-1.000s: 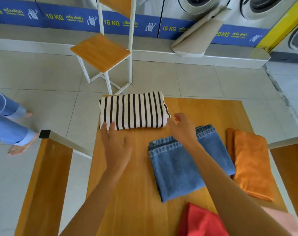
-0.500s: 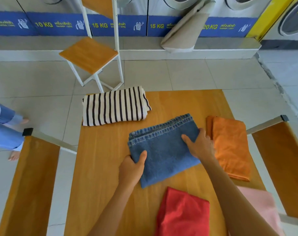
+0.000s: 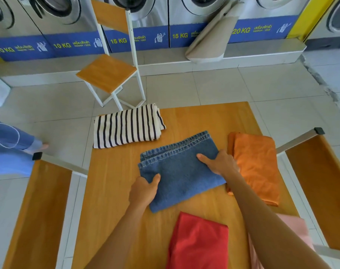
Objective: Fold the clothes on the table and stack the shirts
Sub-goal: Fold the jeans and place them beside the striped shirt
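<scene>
The folded jeans lie mid-surface, between the striped shirt and the orange shirt. The left hand pinches their near-left corner and the right hand grips their right edge. To move them well, lift both sides level, so the layers stay aligned.

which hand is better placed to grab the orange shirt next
Right. The right hand grips the jeans at their right edge, directly beside the orange shirt. The left hand holds the jeans' left corner, with the jeans between it and the shirt.
</scene>
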The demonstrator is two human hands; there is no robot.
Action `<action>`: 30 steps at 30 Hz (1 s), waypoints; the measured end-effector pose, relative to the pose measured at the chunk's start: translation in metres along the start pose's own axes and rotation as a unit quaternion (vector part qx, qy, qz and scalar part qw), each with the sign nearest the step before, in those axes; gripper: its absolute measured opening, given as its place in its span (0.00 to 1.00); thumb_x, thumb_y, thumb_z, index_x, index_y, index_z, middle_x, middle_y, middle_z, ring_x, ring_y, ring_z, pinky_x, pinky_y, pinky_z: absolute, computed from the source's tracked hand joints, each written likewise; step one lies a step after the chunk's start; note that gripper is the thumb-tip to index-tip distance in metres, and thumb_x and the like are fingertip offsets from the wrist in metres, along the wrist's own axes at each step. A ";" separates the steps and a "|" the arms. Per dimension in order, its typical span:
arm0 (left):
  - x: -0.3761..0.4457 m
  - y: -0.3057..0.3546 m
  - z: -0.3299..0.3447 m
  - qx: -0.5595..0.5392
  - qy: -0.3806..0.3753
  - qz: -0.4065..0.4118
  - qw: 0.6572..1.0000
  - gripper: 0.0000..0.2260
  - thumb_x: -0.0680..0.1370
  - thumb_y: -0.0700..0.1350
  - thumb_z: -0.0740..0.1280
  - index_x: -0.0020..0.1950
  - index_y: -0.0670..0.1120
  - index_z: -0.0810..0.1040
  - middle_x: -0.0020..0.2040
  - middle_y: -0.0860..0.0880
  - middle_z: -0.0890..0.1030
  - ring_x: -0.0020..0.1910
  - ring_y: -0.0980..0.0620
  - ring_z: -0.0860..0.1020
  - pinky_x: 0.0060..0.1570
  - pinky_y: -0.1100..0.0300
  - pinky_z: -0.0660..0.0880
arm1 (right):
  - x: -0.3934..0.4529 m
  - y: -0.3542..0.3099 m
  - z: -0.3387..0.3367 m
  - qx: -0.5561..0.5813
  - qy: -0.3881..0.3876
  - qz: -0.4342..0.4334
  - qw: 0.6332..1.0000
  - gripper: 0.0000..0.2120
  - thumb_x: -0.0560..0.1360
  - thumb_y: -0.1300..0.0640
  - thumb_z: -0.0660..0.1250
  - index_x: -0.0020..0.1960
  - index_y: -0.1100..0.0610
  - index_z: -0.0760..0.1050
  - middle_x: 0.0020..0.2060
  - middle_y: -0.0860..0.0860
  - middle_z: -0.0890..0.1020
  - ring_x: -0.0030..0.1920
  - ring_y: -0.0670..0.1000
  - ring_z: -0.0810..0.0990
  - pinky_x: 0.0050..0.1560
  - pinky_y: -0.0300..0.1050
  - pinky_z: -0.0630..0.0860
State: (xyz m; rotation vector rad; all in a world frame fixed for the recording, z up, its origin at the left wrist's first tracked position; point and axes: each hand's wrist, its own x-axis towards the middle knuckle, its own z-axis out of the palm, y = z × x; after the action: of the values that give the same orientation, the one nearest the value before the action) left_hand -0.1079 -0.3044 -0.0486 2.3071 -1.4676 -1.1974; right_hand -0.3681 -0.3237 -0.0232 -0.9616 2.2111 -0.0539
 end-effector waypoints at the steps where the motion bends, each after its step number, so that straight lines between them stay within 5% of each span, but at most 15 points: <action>1: 0.000 0.000 0.001 0.004 0.004 0.011 1.000 0.24 0.76 0.62 0.62 0.39 0.41 0.79 0.33 0.47 0.81 0.33 0.50 0.80 0.33 0.55 0.75 | 0.001 0.001 -0.001 -0.001 -0.001 -0.006 1.000 0.44 0.63 0.21 0.63 0.61 0.57 0.71 0.55 0.55 0.78 0.55 0.59 0.79 0.55 0.57 0.77; 4: -0.003 -0.003 0.007 0.007 0.036 0.041 0.998 0.27 0.78 0.61 0.61 0.39 0.37 0.77 0.31 0.43 0.79 0.29 0.48 0.78 0.28 0.55 0.71 | 0.006 0.004 -0.003 0.013 -0.018 -0.014 1.000 0.43 0.60 0.20 0.64 0.54 0.57 0.74 0.47 0.53 0.80 0.49 0.57 0.80 0.51 0.54 0.78; 8: -0.001 -0.007 0.011 0.030 0.057 0.060 0.996 0.32 0.78 0.62 0.59 0.47 0.29 0.76 0.41 0.34 0.81 0.38 0.37 0.80 0.31 0.56 0.68 | 0.010 0.008 -0.004 0.026 -0.039 -0.029 0.998 0.44 0.58 0.20 0.64 0.52 0.58 0.76 0.49 0.56 0.82 0.50 0.58 0.81 0.55 0.57 0.79; 12: 0.000 -0.005 0.011 0.034 0.049 0.051 0.997 0.33 0.78 0.63 0.59 0.49 0.30 0.76 0.43 0.34 0.81 0.38 0.38 0.79 0.32 0.55 0.69 | 0.008 0.011 0.000 0.028 -0.027 -0.030 0.999 0.47 0.58 0.18 0.61 0.58 0.56 0.76 0.51 0.54 0.82 0.53 0.58 0.81 0.55 0.56 0.78; 18: -0.003 -0.003 0.009 0.015 0.031 0.030 0.999 0.34 0.77 0.64 0.59 0.52 0.30 0.76 0.44 0.34 0.81 0.43 0.36 0.80 0.34 0.53 0.72 | -0.003 0.013 0.010 0.047 0.029 -0.033 0.998 0.41 0.62 0.20 0.61 0.51 0.56 0.76 0.46 0.52 0.81 0.48 0.56 0.81 0.48 0.53 0.79; 23: -0.007 -0.006 0.009 -0.030 0.001 -0.013 0.999 0.27 0.77 0.63 0.60 0.44 0.37 0.76 0.33 0.45 0.76 0.32 0.47 0.77 0.30 0.57 0.69 | -0.004 0.019 0.009 0.070 -0.006 -0.048 0.996 0.35 0.66 0.24 0.63 0.51 0.56 0.76 0.44 0.52 0.82 0.46 0.54 0.81 0.46 0.50 0.78; 30: -0.003 0.023 -0.003 -0.207 0.040 0.020 0.977 0.12 0.79 0.53 0.64 0.56 0.46 0.78 0.47 0.53 0.80 0.44 0.56 0.78 0.36 0.64 0.71 | 0.006 0.014 -0.020 0.169 -0.009 -0.111 0.979 0.29 0.71 0.35 0.70 0.44 0.64 0.79 0.36 0.57 0.83 0.37 0.56 0.82 0.37 0.49 0.77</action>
State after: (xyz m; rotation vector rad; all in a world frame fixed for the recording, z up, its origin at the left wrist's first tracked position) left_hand -0.1228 -0.3149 -0.0337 2.0081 -1.1043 -1.2426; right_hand -0.3921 -0.3223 -0.0154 -1.0021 1.9848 -0.5053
